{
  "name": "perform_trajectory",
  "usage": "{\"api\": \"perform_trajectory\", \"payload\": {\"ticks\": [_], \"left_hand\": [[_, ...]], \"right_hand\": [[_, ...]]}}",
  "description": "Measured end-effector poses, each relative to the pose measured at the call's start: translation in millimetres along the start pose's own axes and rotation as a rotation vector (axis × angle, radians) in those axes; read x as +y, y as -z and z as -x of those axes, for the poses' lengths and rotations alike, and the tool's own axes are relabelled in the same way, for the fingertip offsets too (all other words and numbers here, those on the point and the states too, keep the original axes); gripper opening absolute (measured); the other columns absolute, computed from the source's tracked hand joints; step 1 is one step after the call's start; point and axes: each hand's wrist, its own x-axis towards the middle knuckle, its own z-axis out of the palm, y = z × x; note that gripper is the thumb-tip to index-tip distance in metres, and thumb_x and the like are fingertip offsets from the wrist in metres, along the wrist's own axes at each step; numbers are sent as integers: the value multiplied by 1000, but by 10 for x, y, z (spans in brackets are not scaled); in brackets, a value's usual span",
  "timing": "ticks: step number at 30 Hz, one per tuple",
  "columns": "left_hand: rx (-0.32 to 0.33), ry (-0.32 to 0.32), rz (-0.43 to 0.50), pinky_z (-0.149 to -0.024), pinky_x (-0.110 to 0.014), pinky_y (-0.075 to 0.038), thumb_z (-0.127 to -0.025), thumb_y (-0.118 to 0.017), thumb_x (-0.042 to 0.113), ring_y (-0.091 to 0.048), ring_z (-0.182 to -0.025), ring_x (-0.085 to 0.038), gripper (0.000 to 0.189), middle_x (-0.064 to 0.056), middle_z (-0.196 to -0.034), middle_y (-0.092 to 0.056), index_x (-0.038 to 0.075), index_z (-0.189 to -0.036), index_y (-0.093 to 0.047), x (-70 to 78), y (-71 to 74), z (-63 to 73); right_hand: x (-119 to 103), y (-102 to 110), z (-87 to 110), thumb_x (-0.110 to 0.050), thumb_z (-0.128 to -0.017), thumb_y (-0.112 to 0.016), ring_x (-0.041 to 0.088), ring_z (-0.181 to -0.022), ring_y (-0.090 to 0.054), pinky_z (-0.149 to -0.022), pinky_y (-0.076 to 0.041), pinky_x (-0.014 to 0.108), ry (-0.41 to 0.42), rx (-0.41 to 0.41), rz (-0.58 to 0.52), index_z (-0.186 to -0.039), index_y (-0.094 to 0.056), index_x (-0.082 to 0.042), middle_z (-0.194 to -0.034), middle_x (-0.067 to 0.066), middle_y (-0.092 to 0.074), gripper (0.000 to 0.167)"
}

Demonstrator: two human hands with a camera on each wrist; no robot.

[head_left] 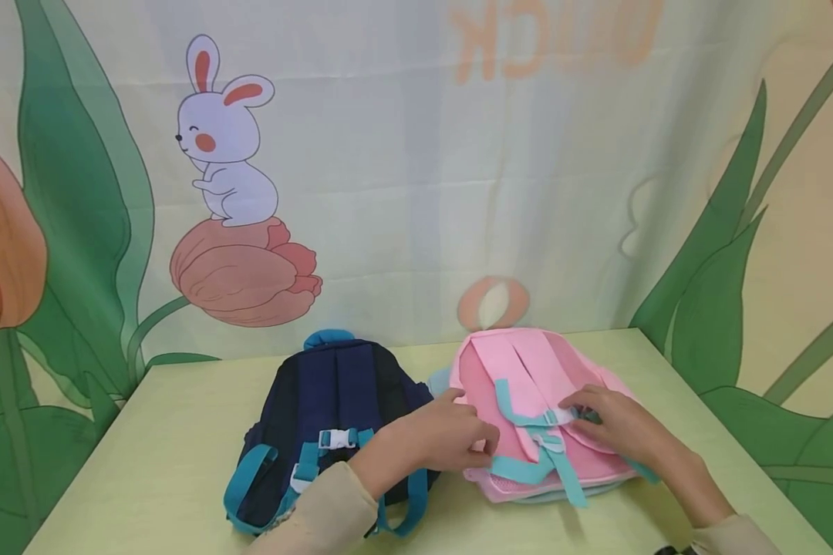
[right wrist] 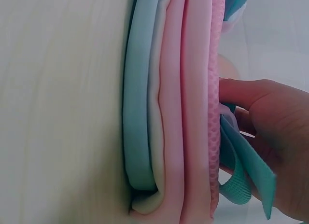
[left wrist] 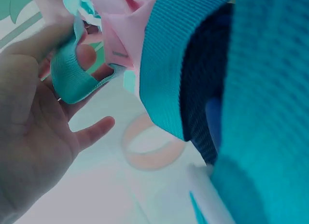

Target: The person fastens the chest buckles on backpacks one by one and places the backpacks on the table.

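Note:
A pink backpack (head_left: 472,362) lies with its shoulder straps upward and teal webbing across it. My left hand (head_left: 451,435) is at its left side, fingers bent, pinching a teal strap (head_left: 521,469). In the left wrist view that strap (left wrist: 72,81) loops across the fingers, and one finger sticks out straight. My right hand (head_left: 618,420) pinches a pale buckle (head_left: 562,417) on the upper strap. In the right wrist view, the fingers (right wrist: 236,91) reach behind the bag's mesh edge, partly hidden, with loose teal strap ends (right wrist: 251,166) hanging beside them.
A navy backpack (head_left: 336,385) with teal straps and a fastened white buckle (head_left: 338,439) lies to the left, partly under my left forearm. Both bags rest on a pale yellow-green table (head_left: 180,432). Behind it hangs a cloth backdrop (head_left: 375,193) with a rabbit and tulips.

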Motion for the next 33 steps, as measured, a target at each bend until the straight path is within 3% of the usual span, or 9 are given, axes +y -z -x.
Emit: {"api": "perform_trajectory", "payload": {"ticks": [1, 4, 11, 15, 19, 23, 29, 33], "left_hand": [[1, -6, -1, -118, -53, -27, -96, -66, 31, -56, -78, 1, 5, 18, -69, -58, 30, -94, -71, -6, -1, 8], [-2, -35, 13, -118, -55, -26, -95, -67, 21, -58, -85, 1, 13, 19, -77, -64, 30, -102, -75, -34, 14, 56], [-69, -23, -8, -118, -54, -28, -95, -65, 17, -56, -91, -1, 21, 23, -71, -60, 32, -88, -78, -57, 113, 249], [-91, -2, 3, -118, -54, -28, -95, -63, 14, -51, -81, -2, 25, 17, -59, -50, 29, -78, -74, -53, 165, 300], [-47, 5, -14, -117, -54, -30, -95, -65, 17, -54, -82, -2, 17, 17, -67, -58, 29, -85, -74, -41, 171, 300], [16, -10, -48, -116, -51, -32, -92, -71, 22, -58, -95, -2, 14, 22, -91, -68, 31, -102, -74, -22, 136, 289], [66, -56, -42, -116, -47, -33, -90, -73, 24, -59, -101, -4, 20, 19, -103, -66, 30, -109, -70, -43, 110, 310], [124, -55, -17, -114, -40, -35, -93, -71, 30, -58, -109, -7, 24, 12, -112, -66, 27, -117, -69, -95, 138, 373]], "right_hand": [[-4, -3, -1, -14, -88, -73, 21, -102, -66, -92, -53, 46, 6, 3, -1, -113, -72, -10, -109, 1, -72, 25], [-2, -15, -4, -14, -88, -74, 22, -102, -66, -92, -53, 47, 11, 12, 7, -113, -73, -10, -109, 2, -72, 25], [8, -23, -18, -12, -87, -75, 16, -96, -66, -89, -54, 43, 24, 43, 25, -112, -73, -11, -106, -1, -72, 25], [8, -12, -28, -13, -87, -75, 15, -93, -65, -87, -54, 42, 27, 36, 19, -111, -73, -11, -105, -2, -71, 25], [10, -13, -31, -14, -86, -75, 13, -92, -64, -86, -54, 41, 32, 27, 22, -110, -73, -11, -103, -3, -71, 24], [3, -25, -27, -17, -87, -75, 11, -94, -63, -88, -54, 40, 31, 12, 39, -110, -73, -13, -104, -5, -70, 24], [-24, -11, -9, -21, -89, -73, 8, -93, -61, -86, -54, 35, 38, -4, 30, -114, -72, -16, -104, -9, -67, 26], [-48, 24, 1, -20, -89, -73, 11, -95, -62, -86, -54, 36, 28, 7, 7, -117, -72, -16, -106, -8, -67, 27]]}}
